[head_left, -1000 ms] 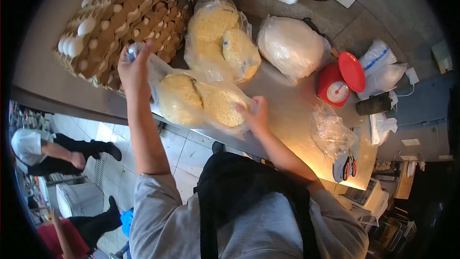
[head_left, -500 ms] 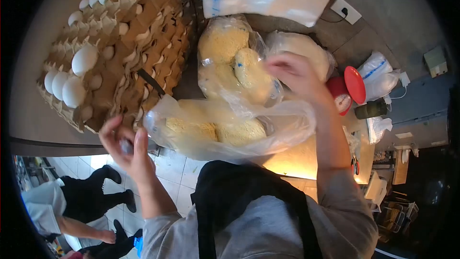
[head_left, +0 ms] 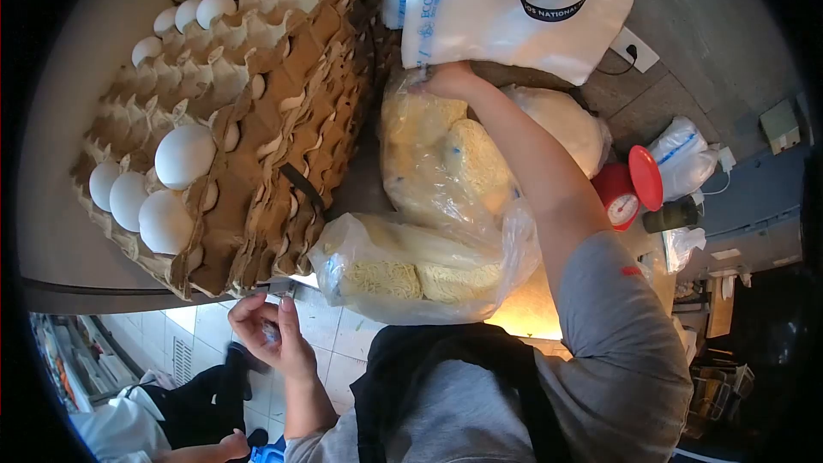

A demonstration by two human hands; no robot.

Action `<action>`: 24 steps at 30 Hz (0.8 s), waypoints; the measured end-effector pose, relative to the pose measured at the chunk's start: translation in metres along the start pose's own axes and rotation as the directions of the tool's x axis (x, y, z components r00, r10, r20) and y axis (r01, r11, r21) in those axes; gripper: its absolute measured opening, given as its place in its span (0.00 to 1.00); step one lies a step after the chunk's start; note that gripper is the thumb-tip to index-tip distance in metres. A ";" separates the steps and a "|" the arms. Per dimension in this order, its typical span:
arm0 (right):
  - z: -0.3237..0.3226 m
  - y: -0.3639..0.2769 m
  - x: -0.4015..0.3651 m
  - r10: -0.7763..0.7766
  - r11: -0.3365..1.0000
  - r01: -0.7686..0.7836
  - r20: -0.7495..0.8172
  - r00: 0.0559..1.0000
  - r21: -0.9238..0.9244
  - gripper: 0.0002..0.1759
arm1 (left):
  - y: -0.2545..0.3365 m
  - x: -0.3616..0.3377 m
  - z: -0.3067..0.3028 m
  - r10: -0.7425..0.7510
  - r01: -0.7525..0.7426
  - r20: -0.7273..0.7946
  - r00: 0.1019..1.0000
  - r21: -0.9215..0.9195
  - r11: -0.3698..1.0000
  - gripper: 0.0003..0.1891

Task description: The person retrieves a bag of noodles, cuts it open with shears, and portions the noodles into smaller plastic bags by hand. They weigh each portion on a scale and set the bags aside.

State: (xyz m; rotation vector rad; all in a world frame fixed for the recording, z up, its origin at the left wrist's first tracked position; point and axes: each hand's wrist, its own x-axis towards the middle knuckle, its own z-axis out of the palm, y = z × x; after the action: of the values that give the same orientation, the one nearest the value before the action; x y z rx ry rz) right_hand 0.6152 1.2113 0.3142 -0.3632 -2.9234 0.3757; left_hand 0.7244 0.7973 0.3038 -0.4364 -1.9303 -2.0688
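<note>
Two clear plastic bags of yellow noodles lie on the counter: the near bag (head_left: 420,279) by my apron, the far bag (head_left: 441,154) behind it. My right hand (head_left: 447,79) reaches to the top edge of the far bag, beneath the white eco bag (head_left: 514,26); its fingertips are partly hidden and what they grip cannot be made out. My left hand (head_left: 276,334) is raised left of the near bag, below the egg trays, its fingers curled around a small crumpled piece of plastic (head_left: 272,332).
Stacked cardboard egg trays (head_left: 249,120) with white eggs (head_left: 185,157) stand at the left. A white bag (head_left: 561,124), a red scale (head_left: 621,197) and a dark green cylinder (head_left: 671,215) are on the right. Another person (head_left: 146,420) is at the lower left.
My right hand has moved from above the bags to the far bag's top edge. The near bag's loose plastic has sunk down. My left hand still holds the small piece. The view has shifted.
</note>
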 end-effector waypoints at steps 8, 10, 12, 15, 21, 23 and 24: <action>0.015 0.025 -0.043 -0.108 0.976 0.138 -0.174 0.979 0.168 0.08 | -0.004 -0.003 0.018 0.045 -0.050 -0.073 0.996 -0.059 0.997 0.12; 0.012 0.029 -0.058 -0.028 0.926 0.177 -0.406 0.913 0.333 0.08 | -0.001 -0.006 0.022 0.049 -0.053 -0.060 0.997 -0.064 0.997 0.12; -0.001 0.018 -0.070 0.261 0.693 -0.035 -0.205 0.943 0.720 0.11 | 0.001 -0.012 0.027 0.065 -0.067 -0.035 0.997 -0.072 0.995 0.12; -0.016 0.014 -0.095 0.411 0.259 -0.068 -0.046 0.911 0.964 0.15 | 0.014 -0.024 0.036 0.121 -0.123 -0.054 0.991 -0.052 0.991 0.12; -0.099 0.006 -0.197 0.330 -0.251 0.336 -0.246 0.911 0.908 0.18 | 0.028 -0.069 0.041 0.252 -0.248 -0.100 0.963 0.055 0.967 0.13; -0.139 0.007 -0.241 0.342 -0.147 0.436 -0.368 0.864 0.888 0.18 | 0.033 -0.088 0.049 0.280 -0.276 -0.078 0.957 0.053 0.960 0.13; -0.157 0.013 -0.265 0.375 -0.081 0.417 -0.360 0.854 0.905 0.18 | 0.037 -0.098 0.058 0.287 -0.287 -0.083 0.954 0.013 0.958 0.14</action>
State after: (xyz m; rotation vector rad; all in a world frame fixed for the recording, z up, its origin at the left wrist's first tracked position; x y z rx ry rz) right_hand 0.9020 1.1898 0.4243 -0.0760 -1.2504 1.9267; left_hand 0.8312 0.8518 0.3020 -0.5827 -1.7056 -1.8695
